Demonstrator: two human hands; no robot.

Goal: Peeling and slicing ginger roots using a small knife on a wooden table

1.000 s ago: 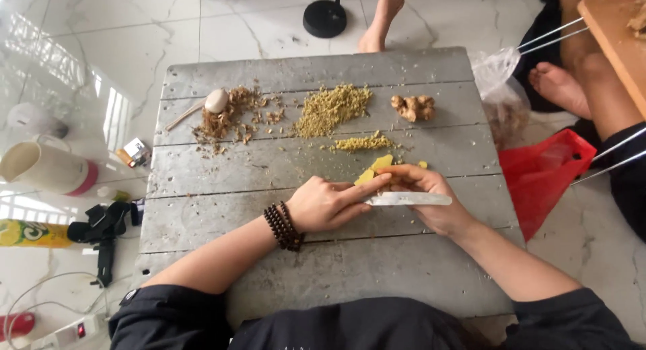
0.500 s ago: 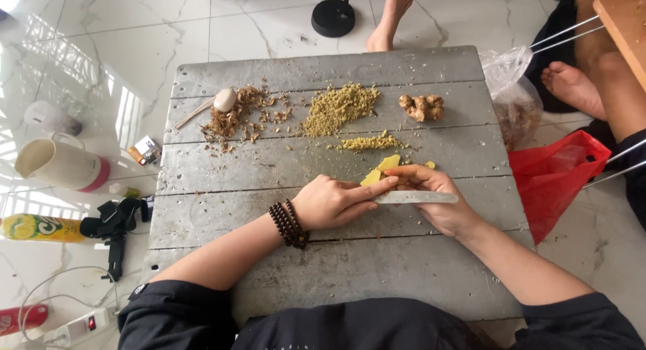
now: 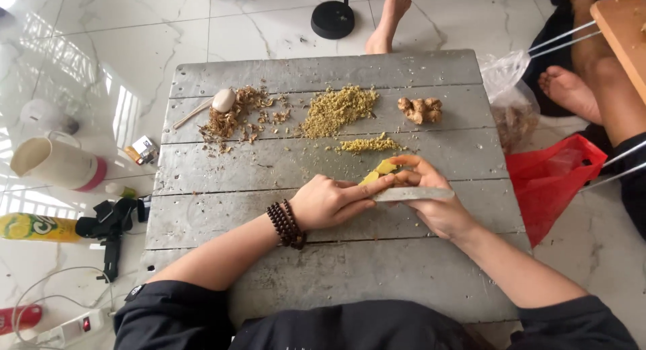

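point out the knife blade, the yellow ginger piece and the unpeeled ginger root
knife blade (image 3: 414,194), head view, middle of the flat metal blade
yellow ginger piece (image 3: 381,169), head view, its peeled yellow face
unpeeled ginger root (image 3: 420,110), head view, centre of the knobbly brown lump

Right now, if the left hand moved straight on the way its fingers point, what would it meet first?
The left hand points rightward, fingertips already at the yellow ginger piece. It would press into that first, then probably the right hand and its knife blade; depth is unclear.

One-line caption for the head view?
Left hand steadies yellow ginger while right hand holds a knife on grey planks.
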